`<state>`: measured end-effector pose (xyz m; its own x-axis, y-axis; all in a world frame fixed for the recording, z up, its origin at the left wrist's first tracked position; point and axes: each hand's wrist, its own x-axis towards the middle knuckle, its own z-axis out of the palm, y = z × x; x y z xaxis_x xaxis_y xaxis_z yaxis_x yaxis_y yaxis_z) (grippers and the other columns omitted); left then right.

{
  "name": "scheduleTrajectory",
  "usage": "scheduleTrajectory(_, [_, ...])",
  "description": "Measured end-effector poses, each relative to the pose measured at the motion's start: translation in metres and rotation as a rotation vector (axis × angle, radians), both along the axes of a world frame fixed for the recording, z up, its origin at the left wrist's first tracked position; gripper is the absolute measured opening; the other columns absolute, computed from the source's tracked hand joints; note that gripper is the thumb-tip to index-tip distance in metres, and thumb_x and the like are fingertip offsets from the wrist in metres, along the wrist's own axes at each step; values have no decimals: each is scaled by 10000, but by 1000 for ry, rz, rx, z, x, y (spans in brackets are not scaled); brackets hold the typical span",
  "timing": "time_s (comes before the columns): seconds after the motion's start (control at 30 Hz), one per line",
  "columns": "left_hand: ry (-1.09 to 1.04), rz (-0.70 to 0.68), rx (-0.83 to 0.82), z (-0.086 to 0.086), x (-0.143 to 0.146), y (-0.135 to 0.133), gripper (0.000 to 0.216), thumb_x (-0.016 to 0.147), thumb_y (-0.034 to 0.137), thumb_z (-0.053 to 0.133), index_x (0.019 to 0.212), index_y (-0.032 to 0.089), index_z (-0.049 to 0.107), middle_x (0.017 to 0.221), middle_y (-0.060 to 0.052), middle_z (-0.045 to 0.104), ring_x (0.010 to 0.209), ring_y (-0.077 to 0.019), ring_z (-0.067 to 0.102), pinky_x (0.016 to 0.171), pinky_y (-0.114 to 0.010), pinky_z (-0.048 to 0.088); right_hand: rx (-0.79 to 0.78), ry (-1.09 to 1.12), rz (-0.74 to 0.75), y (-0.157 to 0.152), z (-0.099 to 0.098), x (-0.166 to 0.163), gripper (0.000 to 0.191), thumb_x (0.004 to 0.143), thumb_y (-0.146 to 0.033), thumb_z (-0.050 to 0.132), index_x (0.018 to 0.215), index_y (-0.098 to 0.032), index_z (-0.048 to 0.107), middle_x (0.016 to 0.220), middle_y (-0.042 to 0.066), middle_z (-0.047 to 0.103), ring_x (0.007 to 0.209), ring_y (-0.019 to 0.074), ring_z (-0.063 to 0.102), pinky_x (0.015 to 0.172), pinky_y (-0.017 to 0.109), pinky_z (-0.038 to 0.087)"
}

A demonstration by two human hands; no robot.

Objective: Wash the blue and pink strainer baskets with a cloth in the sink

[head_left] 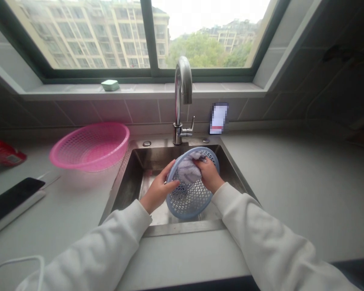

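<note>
Over the steel sink I hold a light blue perforated basket, tilted towards me. My left hand grips its left rim, fingers curled round the edge. My right hand is inside the basket, closed on a greyish cloth pressed against the basket's inner wall. The chrome tap stands just behind the basket, and no water shows from its spout.
A pink perforated basket sits on the counter left of the sink. A dark phone and a red packet lie at the far left. A green soap bar rests on the windowsill. A small card leans against the tiles.
</note>
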<state>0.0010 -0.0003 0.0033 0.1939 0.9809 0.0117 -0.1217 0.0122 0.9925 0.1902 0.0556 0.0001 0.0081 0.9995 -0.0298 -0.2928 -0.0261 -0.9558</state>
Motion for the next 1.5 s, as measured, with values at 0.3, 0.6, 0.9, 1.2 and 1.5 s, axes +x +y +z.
scheduleTrajectory(0.3, [15,-10,9,7,-1,-6,871,749,418,854,1527,210,523,1572,-124,545,1454,-415,475,1206,-511,390,46,-279,423,-13,8,-3,241,653,-358,830,785,-194,714,751,6,734,752,200,654,809,360,521])
scheduleTrajectory(0.6, [21,2,93,7,4,-10,861,811,454,812,1565,230,464,1621,-111,485,1497,-394,426,1250,-506,332,78,-91,182,-16,9,-16,244,681,-335,794,879,-213,717,850,3,737,821,204,647,842,356,527])
scheduleTrajectory(0.9, [48,-10,105,5,4,-11,884,809,530,805,1568,250,448,1638,-106,459,1497,-399,422,1247,-518,338,8,66,184,-15,13,-11,284,679,-364,811,901,-221,707,871,8,733,843,212,656,850,364,529])
scheduleTrajectory(1.2, [61,-9,141,7,0,-13,879,809,569,791,1565,272,455,1629,-100,458,1514,-391,388,1278,-510,267,101,-267,486,-20,14,-13,197,680,-324,811,802,-203,716,773,-7,713,799,198,624,846,357,509])
scheduleTrajectory(1.5, [141,-55,208,3,-1,-15,889,809,566,793,1578,305,429,1606,-99,417,1476,-388,407,1245,-504,312,8,51,328,-21,17,-11,339,716,-441,793,961,-228,694,916,30,745,887,234,684,868,379,556])
